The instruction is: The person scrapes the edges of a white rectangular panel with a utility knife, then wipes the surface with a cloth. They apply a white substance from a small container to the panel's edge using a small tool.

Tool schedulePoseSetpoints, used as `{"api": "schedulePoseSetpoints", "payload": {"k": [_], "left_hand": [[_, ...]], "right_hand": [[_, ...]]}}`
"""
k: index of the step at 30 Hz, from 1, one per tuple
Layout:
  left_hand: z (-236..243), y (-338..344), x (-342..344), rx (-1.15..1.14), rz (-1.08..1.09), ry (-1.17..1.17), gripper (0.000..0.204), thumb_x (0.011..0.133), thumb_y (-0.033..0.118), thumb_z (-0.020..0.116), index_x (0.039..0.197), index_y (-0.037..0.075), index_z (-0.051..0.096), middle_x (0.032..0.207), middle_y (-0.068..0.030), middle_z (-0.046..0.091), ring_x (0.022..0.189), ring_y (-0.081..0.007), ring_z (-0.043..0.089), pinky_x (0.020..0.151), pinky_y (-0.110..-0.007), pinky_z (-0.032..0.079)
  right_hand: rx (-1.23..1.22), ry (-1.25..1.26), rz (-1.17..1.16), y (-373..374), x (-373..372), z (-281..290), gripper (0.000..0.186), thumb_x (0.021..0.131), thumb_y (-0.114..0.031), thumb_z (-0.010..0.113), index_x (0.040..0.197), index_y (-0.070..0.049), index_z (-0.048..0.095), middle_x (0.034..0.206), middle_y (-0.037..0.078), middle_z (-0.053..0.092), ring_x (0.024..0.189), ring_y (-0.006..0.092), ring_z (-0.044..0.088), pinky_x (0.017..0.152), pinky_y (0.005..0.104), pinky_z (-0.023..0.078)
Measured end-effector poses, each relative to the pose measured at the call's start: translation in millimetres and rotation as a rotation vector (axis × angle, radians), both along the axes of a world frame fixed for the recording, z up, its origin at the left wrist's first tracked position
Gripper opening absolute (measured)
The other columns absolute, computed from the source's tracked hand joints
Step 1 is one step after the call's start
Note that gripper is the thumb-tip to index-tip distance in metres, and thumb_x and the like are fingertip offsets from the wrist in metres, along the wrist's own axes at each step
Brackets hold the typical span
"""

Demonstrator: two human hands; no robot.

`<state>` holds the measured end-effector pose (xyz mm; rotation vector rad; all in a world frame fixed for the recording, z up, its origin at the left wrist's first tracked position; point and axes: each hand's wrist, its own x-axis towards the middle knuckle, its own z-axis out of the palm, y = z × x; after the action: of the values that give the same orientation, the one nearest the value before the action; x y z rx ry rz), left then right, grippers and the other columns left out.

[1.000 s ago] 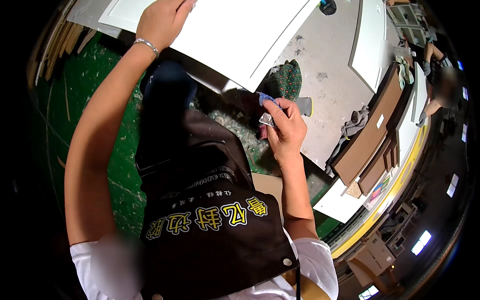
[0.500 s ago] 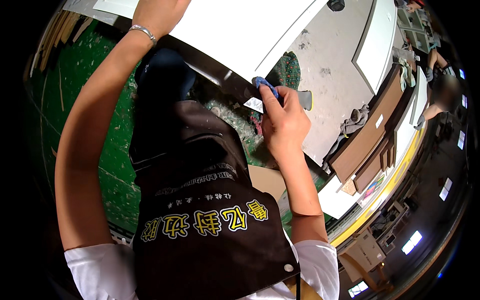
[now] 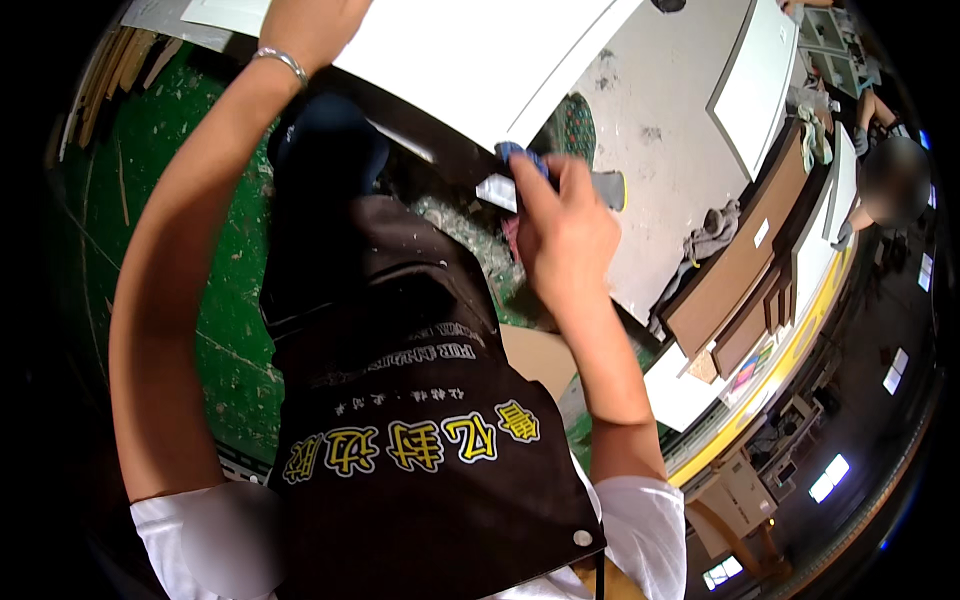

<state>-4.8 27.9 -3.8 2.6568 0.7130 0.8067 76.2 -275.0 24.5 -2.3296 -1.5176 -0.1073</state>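
White panel [image 3: 460, 60] on desk [image 3: 660, 190]; right grip [image 3: 565, 225] pinching blue cloth [image 3: 522, 158] at panel's near corner, which could snag it; left grip [image 3: 312, 30] by panel, hold unclear: weak bracing could let panel slide

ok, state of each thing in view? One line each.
White panel: lying flat
Blue cloth: bunched, at the white panel's corner
Right hand: pinching the blue cloth
Left hand: at the white panel, partly out of frame
Bracelet: worn
Dark apron: worn, creased
Grey cloth: crumpled
Brown board: labelled
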Motion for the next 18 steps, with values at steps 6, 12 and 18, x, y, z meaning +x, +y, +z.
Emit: {"api": "schedulePoseSetpoints", "payload": {"k": [6, 12, 18], "left_hand": [[1, -6, -3, -0.009, -0.029, -0.024, 0.02, 0.093, 0.02, 0.06, 0.085, 0.002, 0.063, 0.082, -0.0202, 0.063, 0.08, -0.0406, 0.062, 0.073, -0.048, 0.049], [-1, -4, 2, 0.022, -0.018, -0.029, 0.02, 0.094, 0.02, 0.06, 0.086, 0.002, 0.063, 0.083, -0.0202, 0.063, 0.081, -0.0408, 0.062, 0.074, -0.048, 0.05], [3, -2, 3, -0.006, -0.01, -0.008, 0.021, 0.094, 0.021, 0.06, 0.086, 0.002, 0.063, 0.084, -0.02, 0.064, 0.082, -0.0406, 0.062, 0.074, -0.048, 0.05]], "right_hand": [[0.073, 0.021, -0.023, 15, 13, -4, 0.037, 0.078, -0.002, 0.067, 0.11, -0.018, 0.073, 0.093, 0.008, 0.062, 0.069, 0.0269, 0.064, 0.053, 0.0396, 0.051], [0.158, -0.005, -0.018, 15, 20, -12, 0.035, 0.079, -0.002, 0.066, 0.109, -0.019, 0.073, 0.092, 0.007, 0.062, 0.064, 0.0268, 0.063, 0.051, 0.0392, 0.05], [-0.073, 0.297, 0.048, -37, -14, -25, 0.04, 0.07, 0.002, 0.068, 0.104, -0.018, 0.075, 0.093, 0.008, 0.063, 0.072, 0.0262, 0.066, 0.059, 0.0378, 0.054]]}}
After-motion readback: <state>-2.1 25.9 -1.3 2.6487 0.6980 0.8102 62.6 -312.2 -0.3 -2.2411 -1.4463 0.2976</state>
